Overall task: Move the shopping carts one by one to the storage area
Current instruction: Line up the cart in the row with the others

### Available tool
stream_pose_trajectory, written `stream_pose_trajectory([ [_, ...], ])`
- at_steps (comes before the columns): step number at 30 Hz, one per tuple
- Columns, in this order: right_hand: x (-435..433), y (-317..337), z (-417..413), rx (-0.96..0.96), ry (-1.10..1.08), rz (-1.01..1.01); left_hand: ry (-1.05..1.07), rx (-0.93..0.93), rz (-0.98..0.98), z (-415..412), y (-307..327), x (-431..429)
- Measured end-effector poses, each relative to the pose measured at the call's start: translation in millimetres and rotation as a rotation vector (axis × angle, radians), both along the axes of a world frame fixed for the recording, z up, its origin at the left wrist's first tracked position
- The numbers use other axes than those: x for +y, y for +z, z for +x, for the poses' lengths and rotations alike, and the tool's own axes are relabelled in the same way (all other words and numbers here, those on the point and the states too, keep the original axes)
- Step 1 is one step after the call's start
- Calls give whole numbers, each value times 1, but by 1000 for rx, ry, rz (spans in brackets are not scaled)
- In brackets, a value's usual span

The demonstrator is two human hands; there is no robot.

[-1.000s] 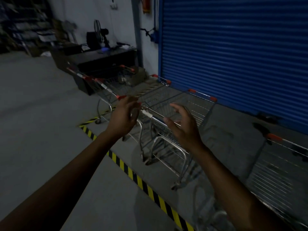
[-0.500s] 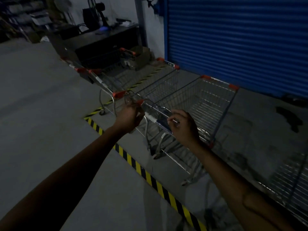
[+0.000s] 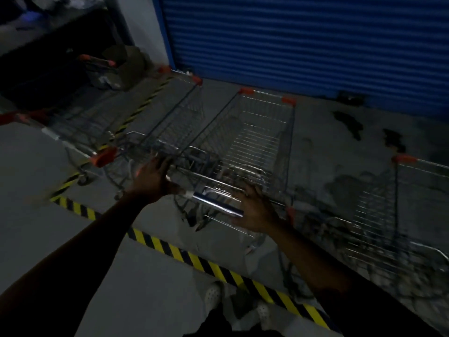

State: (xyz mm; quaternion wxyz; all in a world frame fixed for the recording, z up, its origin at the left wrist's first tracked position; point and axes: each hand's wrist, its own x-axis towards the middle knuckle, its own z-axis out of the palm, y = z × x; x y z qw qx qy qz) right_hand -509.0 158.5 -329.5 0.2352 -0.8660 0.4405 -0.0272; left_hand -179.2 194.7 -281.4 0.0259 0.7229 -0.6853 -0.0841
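A wire shopping cart point(image 3: 257, 142) with orange corner caps stands in front of me, past the yellow-black floor tape point(image 3: 194, 260). Its blue and silver handle point(image 3: 216, 203) runs between my hands. My left hand point(image 3: 151, 178) grips the handle's left end. Over the right end, my right hand point(image 3: 255, 210) has its fingers curled. The picture is dim and blurred, so the fingers are hard to make out. Two more carts point(image 3: 175, 122) are lined up to the left of this one.
Close behind the carts is a blue roller shutter point(image 3: 303, 40). Another cart point(image 3: 413, 203) stands at the right. A dark desk point(image 3: 48, 45) and a bag point(image 3: 131, 62) are at the far left. My white shoes point(image 3: 213, 295) are at the tape.
My hands went from open above the handle to holding it. The view has moved closer to the cart and tilted further down, and the cart sits deeper inside the taped area.
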Motion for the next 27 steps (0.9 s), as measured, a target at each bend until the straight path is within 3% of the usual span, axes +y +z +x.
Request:
stream_pose_trajectory([
  [6, -10, -5, -10, -9, -131, 66, -303, -167, 256, 24, -26, -56],
  [19, -74, 17, -90, 102, -360, 68, -372, -28, 136, -59, -31, -142],
  [27, -117, 21, -158, 176, -413, 57, -392, -67, 137, -131, -36, -198],
])
